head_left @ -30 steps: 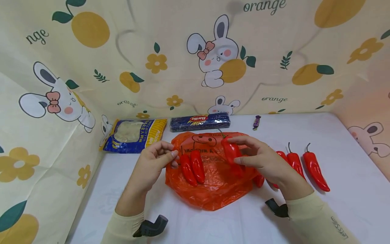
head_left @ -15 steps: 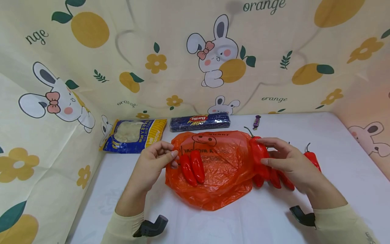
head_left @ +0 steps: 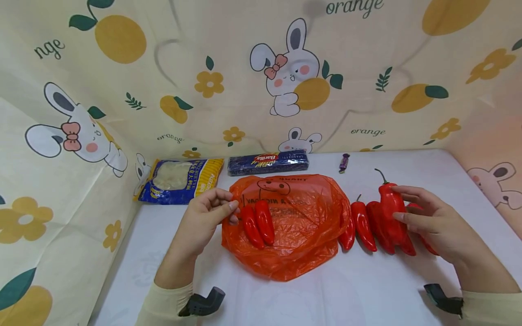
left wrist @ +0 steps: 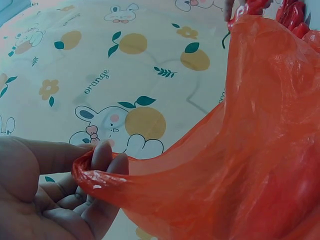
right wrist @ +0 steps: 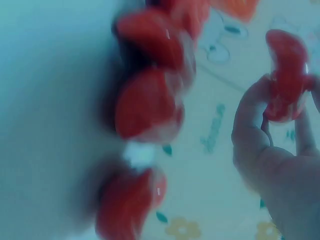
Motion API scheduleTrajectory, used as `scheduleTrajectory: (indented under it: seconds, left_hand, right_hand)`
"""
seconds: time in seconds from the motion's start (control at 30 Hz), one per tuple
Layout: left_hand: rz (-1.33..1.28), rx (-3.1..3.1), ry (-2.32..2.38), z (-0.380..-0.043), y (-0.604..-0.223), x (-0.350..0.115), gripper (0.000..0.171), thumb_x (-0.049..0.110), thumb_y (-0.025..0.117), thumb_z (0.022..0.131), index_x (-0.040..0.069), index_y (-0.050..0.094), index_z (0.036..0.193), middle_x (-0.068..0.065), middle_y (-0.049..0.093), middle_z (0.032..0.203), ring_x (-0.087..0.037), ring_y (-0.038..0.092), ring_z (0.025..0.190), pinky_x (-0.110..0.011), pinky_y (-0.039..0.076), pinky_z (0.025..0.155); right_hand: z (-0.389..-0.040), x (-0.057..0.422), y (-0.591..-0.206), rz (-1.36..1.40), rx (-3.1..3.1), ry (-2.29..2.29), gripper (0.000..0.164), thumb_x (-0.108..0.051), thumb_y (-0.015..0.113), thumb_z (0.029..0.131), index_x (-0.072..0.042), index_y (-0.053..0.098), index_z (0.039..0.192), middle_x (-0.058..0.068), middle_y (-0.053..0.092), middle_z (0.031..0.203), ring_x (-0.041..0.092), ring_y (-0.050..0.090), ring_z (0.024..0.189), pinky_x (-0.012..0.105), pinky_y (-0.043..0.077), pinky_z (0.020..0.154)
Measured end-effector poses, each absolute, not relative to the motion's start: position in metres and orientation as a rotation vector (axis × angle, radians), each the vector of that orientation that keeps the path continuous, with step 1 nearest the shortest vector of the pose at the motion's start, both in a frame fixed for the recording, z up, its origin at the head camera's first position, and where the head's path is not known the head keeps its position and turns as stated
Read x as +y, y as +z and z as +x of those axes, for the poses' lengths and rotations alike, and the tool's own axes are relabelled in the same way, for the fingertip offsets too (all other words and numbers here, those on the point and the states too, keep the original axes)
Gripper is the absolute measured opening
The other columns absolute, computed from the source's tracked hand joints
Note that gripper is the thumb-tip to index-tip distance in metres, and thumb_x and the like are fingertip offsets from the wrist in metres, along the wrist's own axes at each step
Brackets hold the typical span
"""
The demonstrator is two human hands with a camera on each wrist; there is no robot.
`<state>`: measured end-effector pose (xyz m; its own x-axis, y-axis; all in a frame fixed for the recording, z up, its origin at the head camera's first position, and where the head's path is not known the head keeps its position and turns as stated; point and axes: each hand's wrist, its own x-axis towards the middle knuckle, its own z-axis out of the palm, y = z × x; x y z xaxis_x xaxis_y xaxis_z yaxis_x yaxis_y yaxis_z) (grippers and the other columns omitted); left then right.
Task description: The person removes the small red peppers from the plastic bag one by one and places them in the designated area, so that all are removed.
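Note:
My left hand (head_left: 210, 217) pinches the left edge of a thin orange-red plastic bag (head_left: 302, 244), its rim folded between thumb and fingers in the left wrist view (left wrist: 102, 180). Two red peppers (head_left: 252, 227) show side by side at the bag's left part. To the right, my right hand (head_left: 436, 226) holds a red pepper (head_left: 390, 203) by thumb and fingers, its green stem pointing up. This pepper overlaps a row of several red peppers (head_left: 364, 228) on the table right of the bag. In the right wrist view the held pepper (right wrist: 287, 75) appears apart from the blurred row.
Along the back of the white table (head_left: 310, 299) lie a blue and yellow pasta bag (head_left: 171, 176), a dark blue spaghetti pack (head_left: 267, 164) and a small purple wrapped candy (head_left: 344, 163). A printed cloth (head_left: 228, 40) hangs behind and at the sides.
The right hand has carried its pepper rightward from over the bag to over the row of peppers. The left hand has stayed at the bag's edge.

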<state>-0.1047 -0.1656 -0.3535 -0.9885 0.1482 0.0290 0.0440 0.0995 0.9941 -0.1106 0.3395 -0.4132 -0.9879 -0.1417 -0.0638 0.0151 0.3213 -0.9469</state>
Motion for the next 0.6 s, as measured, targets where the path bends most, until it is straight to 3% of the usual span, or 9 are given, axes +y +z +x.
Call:
scheduleTrajectory:
  seconds: [0.23, 0.43, 0.6]
  left_hand:
    - [0.202, 2.269, 2.045, -0.105, -0.355, -0.166, 0.015, 0.001, 0.069, 0.106, -0.008, 0.064, 0.117, -0.026, 0.067, 0.098, -0.026, 0.073, 0.082, -0.033, 0.064, 0.084]
    - [0.198, 2.271, 2.041, -0.105, -0.355, -0.167, 0.015, 0.001, 0.069, 0.106, -0.008, 0.064, 0.118, -0.028, 0.066, 0.1, -0.027, 0.073, 0.082, -0.033, 0.064, 0.084]
    - [0.195, 2.279, 2.032, -0.106, -0.355, -0.166, 0.016, 0.002, 0.069, 0.107, -0.008, 0.065, 0.119, -0.023, 0.067, 0.099, -0.027, 0.073, 0.083, -0.033, 0.064, 0.085]
  right_hand:
    - [-0.11, 0.369, -0.42, -0.081, 2.432, -1.922, 0.071, 0.002, 0.067, 0.106, -0.028, 0.044, 0.167, -0.012, 0.044, 0.146, 0.008, 0.05, 0.121, 0.026, 0.063, 0.079]
    - [-0.11, 0.389, -0.429, 0.097, 2.488, -1.909, 0.07, -0.007, 0.069, 0.108, -0.038, 0.044, 0.165, -0.012, 0.043, 0.142, 0.003, 0.048, 0.113, 0.021, 0.061, 0.075]
    - [-0.109, 0.409, -0.437, 0.166, 2.494, -1.944, 0.067, -0.006, 0.067, 0.108, -0.04, 0.047, 0.162, -0.019, 0.044, 0.131, 0.0, 0.051, 0.106, 0.021, 0.061, 0.071]
